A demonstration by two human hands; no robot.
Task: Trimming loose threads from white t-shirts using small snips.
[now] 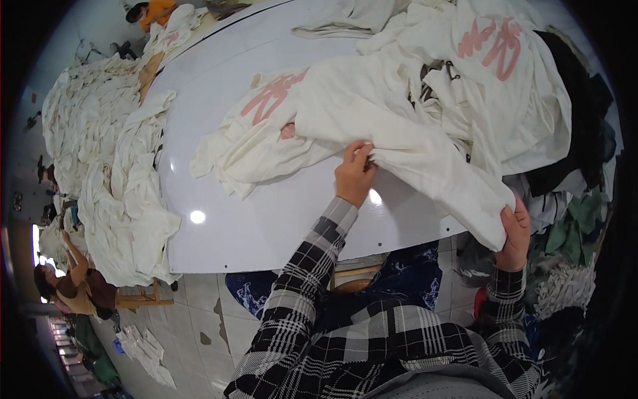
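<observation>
A white garment (pixel 412 149) stretches across the near part of the white table. Its long, tube-like part runs down to the right and hangs past the table's front edge. My left hand (pixel 354 176) pinches its near edge around the middle. At the tube's far right end, my right hand (pixel 514 233) is closed on the cloth with the thumb on top. Left of this part lies white cloth with a pink scribble-like print (pixel 274 96), and a small pinkish patch (pixel 288 131) shows beside it. Whether that cloth belongs to the same garment, I cannot tell.
More white cloth with a pink print (pixel 493 46) is heaped at the table's right, near black cloth (pixel 565 80). A tall white garment pile (pixel 106 159) stands left of the table (pixel 219 243). One person (pixel 73 289) is at lower left, another (pixel 156 13) at far left.
</observation>
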